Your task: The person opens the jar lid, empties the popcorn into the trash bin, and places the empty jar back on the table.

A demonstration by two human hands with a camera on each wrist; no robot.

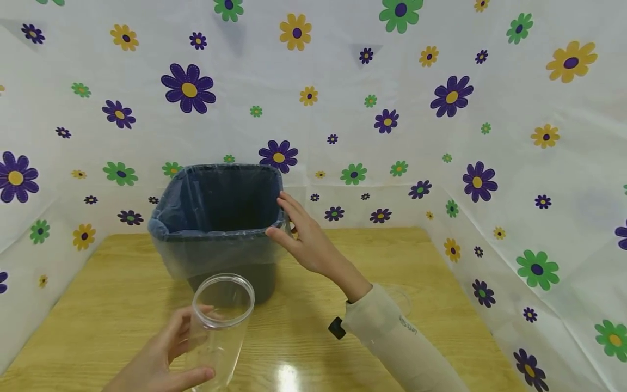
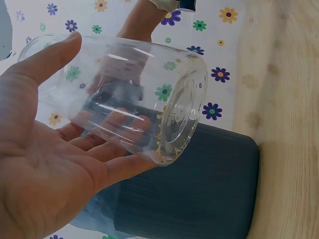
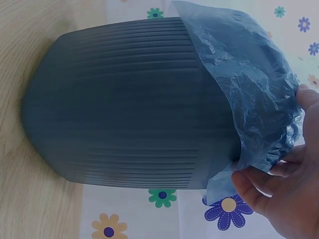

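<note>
My left hand [image 1: 164,351] holds a clear plastic cup [image 1: 220,348] from its left side, thumb and fingers around the wall. The cup's open mouth faces up in the head view; yellowish specks show near its base [image 2: 182,117] in the left wrist view. Behind it stands a dark blue-grey trash bin [image 1: 235,280], upright on the table. A thin translucent bag [image 3: 259,84] lines the bin and is folded down over its rim. My right hand [image 1: 311,242] grips the bag at the bin's right rim, thumb near the front corner, fingers farther back.
The wood-grain table [image 1: 343,326] reaches back to a white flower-print cloth [image 1: 343,81], which also rises on both sides. A faint clear round outline [image 1: 401,299] lies on the table beyond my right sleeve. A small black piece [image 1: 337,328] sticks out at the right cuff.
</note>
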